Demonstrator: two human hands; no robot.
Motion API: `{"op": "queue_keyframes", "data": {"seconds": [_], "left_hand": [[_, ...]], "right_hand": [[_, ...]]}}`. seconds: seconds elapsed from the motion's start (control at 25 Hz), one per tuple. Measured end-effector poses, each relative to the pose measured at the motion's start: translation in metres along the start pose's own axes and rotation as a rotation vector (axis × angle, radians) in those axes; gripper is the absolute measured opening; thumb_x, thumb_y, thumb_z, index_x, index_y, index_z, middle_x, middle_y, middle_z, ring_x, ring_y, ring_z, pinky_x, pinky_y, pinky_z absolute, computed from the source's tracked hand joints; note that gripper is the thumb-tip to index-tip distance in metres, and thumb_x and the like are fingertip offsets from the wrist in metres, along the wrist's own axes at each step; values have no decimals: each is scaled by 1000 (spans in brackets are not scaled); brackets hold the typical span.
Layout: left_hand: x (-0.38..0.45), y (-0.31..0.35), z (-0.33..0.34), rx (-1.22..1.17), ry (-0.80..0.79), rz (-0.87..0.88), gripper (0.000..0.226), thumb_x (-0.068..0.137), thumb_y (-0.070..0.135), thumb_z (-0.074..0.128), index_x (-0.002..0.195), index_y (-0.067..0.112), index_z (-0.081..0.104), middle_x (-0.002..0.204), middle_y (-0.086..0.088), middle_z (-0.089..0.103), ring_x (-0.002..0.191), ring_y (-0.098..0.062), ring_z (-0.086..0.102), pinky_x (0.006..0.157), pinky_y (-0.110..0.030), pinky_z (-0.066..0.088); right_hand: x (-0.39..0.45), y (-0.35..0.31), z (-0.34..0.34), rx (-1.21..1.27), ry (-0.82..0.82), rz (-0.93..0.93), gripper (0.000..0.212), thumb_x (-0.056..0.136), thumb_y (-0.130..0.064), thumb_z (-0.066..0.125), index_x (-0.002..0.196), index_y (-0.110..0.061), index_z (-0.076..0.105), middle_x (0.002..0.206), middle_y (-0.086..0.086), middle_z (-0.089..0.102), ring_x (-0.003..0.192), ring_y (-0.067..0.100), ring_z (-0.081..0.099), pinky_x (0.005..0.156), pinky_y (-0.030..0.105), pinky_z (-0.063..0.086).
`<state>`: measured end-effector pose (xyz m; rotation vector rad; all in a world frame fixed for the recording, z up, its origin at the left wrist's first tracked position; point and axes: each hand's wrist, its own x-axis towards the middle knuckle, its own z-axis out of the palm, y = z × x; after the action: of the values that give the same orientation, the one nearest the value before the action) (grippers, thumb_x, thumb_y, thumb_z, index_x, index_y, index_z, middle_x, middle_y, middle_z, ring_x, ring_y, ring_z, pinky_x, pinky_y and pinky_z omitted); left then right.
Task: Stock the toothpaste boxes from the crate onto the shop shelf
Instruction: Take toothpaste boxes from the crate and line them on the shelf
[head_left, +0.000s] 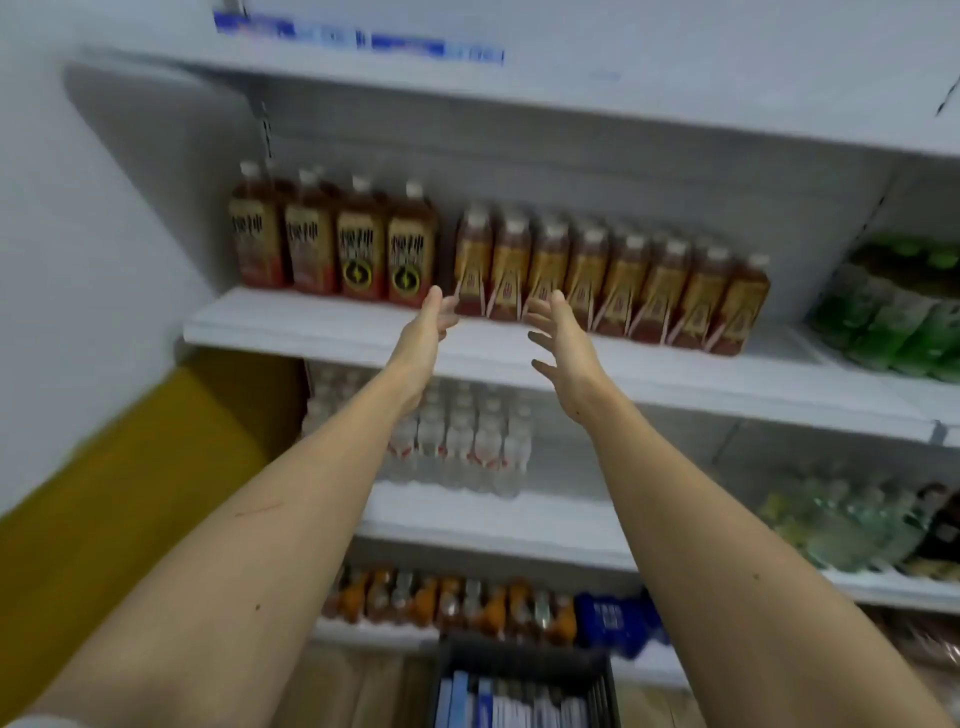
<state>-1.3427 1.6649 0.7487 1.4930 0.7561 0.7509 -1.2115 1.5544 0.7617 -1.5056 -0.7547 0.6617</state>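
Both my arms reach up toward the white shop shelf (322, 332). My left hand (428, 325) and my right hand (563, 338) are empty, fingers apart, palms facing each other in front of the shelf's front strip. On the floor at the bottom stands a dark crate (519, 662) with blue and white toothpaste boxes (498, 706) standing upright inside. The top shelf (675, 88) carries blurred blue and white boxes (358, 36) at its far left.
Brown drink bottles (613, 286) line the back of the reached shelf, green bottles (904, 312) to the right. Clear water bottles (457, 436) fill the shelf below, orange drinks (452, 603) the lowest. A yellow panel (130, 493) stands at left.
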Motion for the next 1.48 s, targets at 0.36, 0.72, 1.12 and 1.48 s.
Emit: {"op": "queue_keyframes", "data": {"seconds": [0.36,0.72,1.12,1.48], "left_hand": [[-51,-234,28,43,-91,-451,58,102,56,18,146,28,43,151,-2,44,143,-22,32,117,-47,16],[-77,-506,122,158,-163,-944,48,104,50,26,130,21,53,126,2,61,110,-12,56,88,-22,44],[-53,-826,140,673,-451,-860,40,100,4,47,140,5,48,137,-16,53,97,-23,56,64,-23,44],[7,-986,151,1129,-640,-553,63,92,3,53,150,7,30,153,-18,34,139,-37,34,110,-42,35]], "right_hand": [[-74,240,-10,-39,4,482,57,103,-54,22,145,-22,44,142,1,51,130,20,48,107,38,37],[-87,525,-39,26,-49,993,55,101,-54,31,139,-19,50,143,3,49,131,23,45,115,46,31],[-61,846,-26,-434,-301,1111,39,97,-20,53,134,-7,50,94,14,63,69,25,58,59,29,46],[-35,1010,15,-1065,-497,774,60,96,-22,48,151,-30,25,148,11,24,133,31,32,103,47,37]]}}
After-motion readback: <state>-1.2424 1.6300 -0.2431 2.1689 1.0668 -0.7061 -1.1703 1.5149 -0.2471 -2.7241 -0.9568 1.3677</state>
